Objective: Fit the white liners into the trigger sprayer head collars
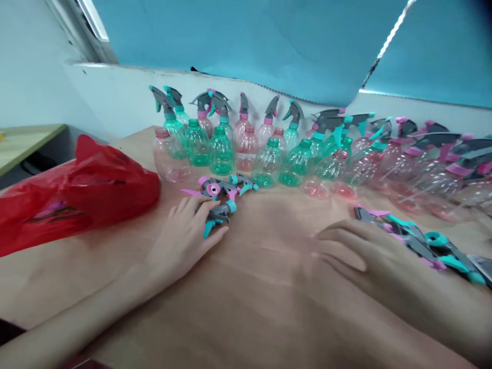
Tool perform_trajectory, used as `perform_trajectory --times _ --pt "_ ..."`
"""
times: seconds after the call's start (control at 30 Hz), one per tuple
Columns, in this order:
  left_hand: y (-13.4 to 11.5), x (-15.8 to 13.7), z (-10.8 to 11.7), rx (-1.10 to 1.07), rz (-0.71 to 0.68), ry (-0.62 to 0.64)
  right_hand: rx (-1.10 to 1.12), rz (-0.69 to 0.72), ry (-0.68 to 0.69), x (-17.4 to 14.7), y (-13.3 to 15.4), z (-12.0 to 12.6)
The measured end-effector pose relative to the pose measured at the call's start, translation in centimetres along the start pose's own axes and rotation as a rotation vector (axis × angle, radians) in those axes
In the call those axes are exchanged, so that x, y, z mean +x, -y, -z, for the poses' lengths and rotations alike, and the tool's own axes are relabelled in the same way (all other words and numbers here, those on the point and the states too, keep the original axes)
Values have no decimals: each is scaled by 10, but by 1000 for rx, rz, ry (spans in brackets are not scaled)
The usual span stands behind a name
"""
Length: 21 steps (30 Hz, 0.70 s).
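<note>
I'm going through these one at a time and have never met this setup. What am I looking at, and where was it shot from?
There is no machine here: a person works bare-handed, filmed by one camera worn on the head, looking forward and down. On the table stand clear pink and green bottles, some topped with sprayers, others uncapped. A red plastic bag lies at the left. The left hand rests at a small pile of loose spray heads; whether it grips one is unclear. The right hand, blurred, is beside another pile with nothing visible in it.
</note>
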State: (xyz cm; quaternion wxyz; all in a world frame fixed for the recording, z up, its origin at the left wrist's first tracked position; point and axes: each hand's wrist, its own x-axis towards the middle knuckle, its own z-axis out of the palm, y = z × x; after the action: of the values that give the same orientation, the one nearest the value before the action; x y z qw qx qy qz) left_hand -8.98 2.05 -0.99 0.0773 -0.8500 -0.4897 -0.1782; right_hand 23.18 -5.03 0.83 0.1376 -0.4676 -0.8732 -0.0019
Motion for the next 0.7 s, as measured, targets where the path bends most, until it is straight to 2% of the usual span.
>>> perform_trajectory --times 0.07,0.17,0.33,0.47,0.57,0.7 --pt "-3 5 -1 52 -39 23 119 64 19 27 20 -11" --pt "-6 10 -2 85 -70 49 191 67 29 67 38 -26" --pt "-4 14 -3 81 -76 66 248 25 -13 111 39 -42" --pt "2 14 -2 77 -87 67 330 -6 -29 118 34 -50" --pt "1 14 4 23 -116 9 413 -25 -25 115 35 -48" --pt "-12 13 18 -274 -142 -92 533 -22 -45 107 39 -35"
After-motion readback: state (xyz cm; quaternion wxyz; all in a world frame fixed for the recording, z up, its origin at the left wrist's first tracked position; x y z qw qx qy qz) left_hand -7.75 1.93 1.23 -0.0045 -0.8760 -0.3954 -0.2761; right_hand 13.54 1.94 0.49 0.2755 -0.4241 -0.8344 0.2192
